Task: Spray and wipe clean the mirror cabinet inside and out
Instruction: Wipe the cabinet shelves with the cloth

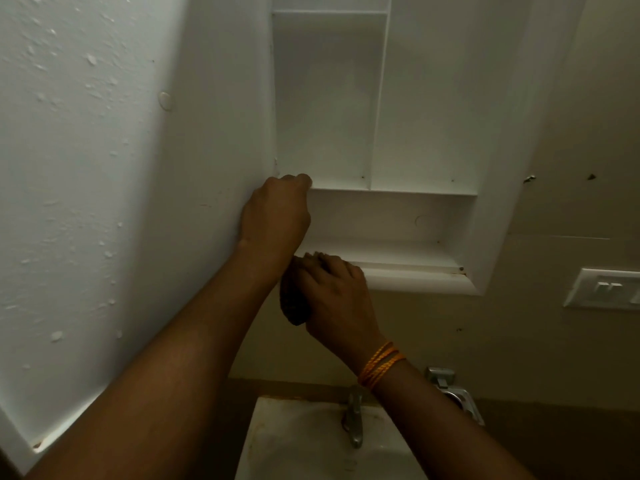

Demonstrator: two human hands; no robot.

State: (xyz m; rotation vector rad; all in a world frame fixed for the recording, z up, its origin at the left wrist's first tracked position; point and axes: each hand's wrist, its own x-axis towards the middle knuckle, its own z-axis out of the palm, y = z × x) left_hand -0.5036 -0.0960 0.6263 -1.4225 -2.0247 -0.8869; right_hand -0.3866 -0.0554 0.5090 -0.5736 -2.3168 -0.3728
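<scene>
**Bottom shelf under the cloth, plenty of cabinet to go**

Forearms fill the foreground, both reaching up over the sink (311,441) and its tap (354,422). Left hand (275,216) has its fingers curled over the cabinet's (377,192) left edge at the middle shelf, bracing. Right hand (337,292), orange threads at the wrist, is closed around a dark cloth (294,303) and pressing it at the front lip of the bottom shelf, left end.

Progress, as a judgement: wiping inside is under way at the lowest compartment. Upper compartments look bare and white, though whether they've been wiped can't be told. Open door (104,202) on the left carries specks and droplets, so it likely needs a pass. No spray bottle in sight.

Room: beige wall, switch plate (606,289) on the right, dim light.
</scene>
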